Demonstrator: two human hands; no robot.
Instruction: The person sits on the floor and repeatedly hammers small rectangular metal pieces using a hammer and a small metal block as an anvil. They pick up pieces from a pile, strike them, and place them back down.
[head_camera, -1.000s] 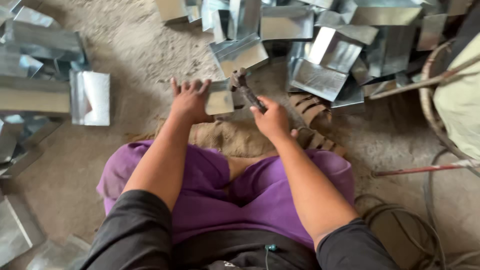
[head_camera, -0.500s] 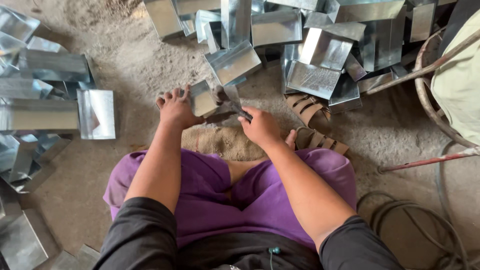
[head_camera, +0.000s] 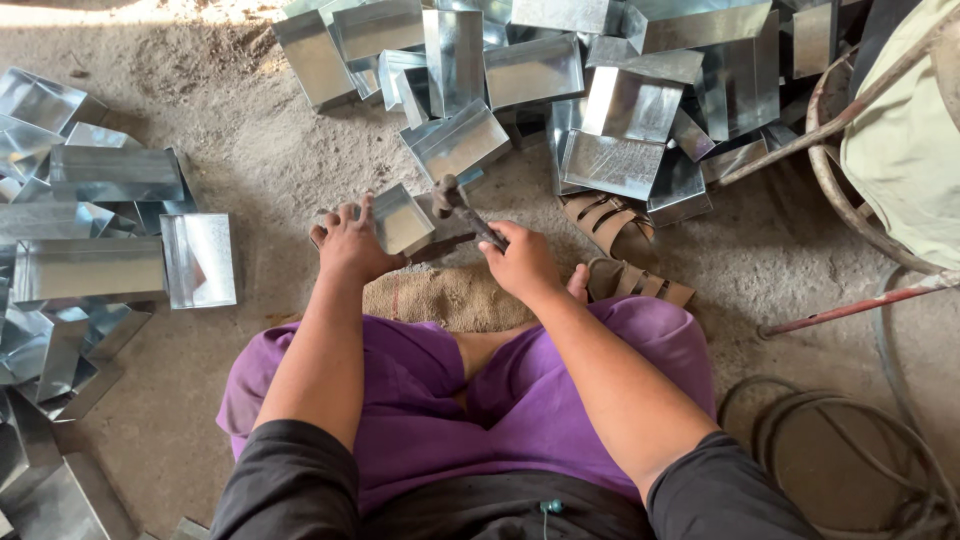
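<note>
— Left hand (head_camera: 350, 245)? 
— Curled round the edge of a small sheet-metal tray (head_camera: 402, 220), on the ground beside burlap sacking (head_camera: 450, 297).
— Right hand (head_camera: 520, 262)? 
— Clenched on a hammer (head_camera: 462, 207), probably; head just above the tray.

Hands: two, left hand (head_camera: 350, 245) and right hand (head_camera: 520, 265)
Hammer (head_camera: 465, 212): one
Metal tray in hand (head_camera: 402, 220): one
Sandals (head_camera: 605, 220): two
Loose metal trays (head_camera: 530, 70): too many to count, piled ahead and left
Burlap sack (head_camera: 450, 298): one
</note>
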